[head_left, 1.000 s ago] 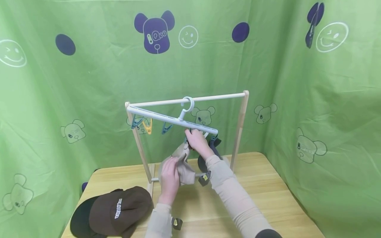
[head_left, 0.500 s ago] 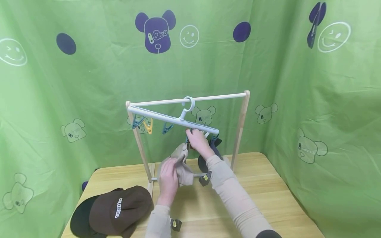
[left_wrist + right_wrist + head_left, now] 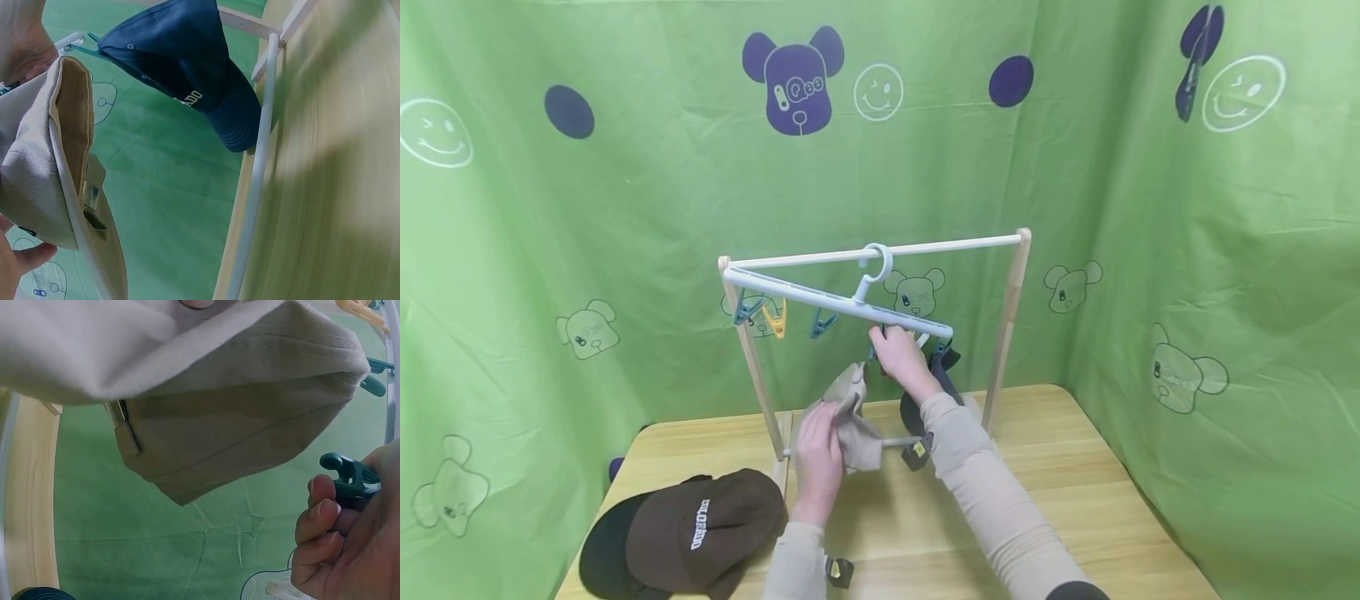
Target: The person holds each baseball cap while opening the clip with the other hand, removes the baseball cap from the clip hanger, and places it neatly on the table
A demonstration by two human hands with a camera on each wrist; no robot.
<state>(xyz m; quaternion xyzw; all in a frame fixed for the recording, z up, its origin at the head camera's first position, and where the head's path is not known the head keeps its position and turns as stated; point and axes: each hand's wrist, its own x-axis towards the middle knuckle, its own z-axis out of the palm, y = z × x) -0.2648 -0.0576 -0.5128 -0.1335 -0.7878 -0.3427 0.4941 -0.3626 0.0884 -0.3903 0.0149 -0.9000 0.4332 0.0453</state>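
My left hand [image 3: 820,454] grips a beige cap [image 3: 859,437] by its crown, below the pale blue hanger [image 3: 805,293]. In the left wrist view the underside of the cap's inner band and a strap buckle [image 3: 92,195] show. My right hand [image 3: 901,358] pinches a dark green clip [image 3: 351,478] under the hanger's lower right part. Between the cap's edge and that clip there is a gap in the right wrist view. A navy cap [image 3: 181,59] hangs from a clip at the hanger's right end, partly behind my right arm in the head view.
The hanger hooks over a wooden rack's rail [image 3: 955,245] and tilts down to the right. Other clips, including a yellow one [image 3: 777,318], hang on its left half. A brown cap [image 3: 700,533] lies at the table's front left. Green curtains surround the wooden table [image 3: 1075,500].
My left hand has drawn the beige cap down and left, away from the clip. The right hand has stayed nearly in place at the clip.
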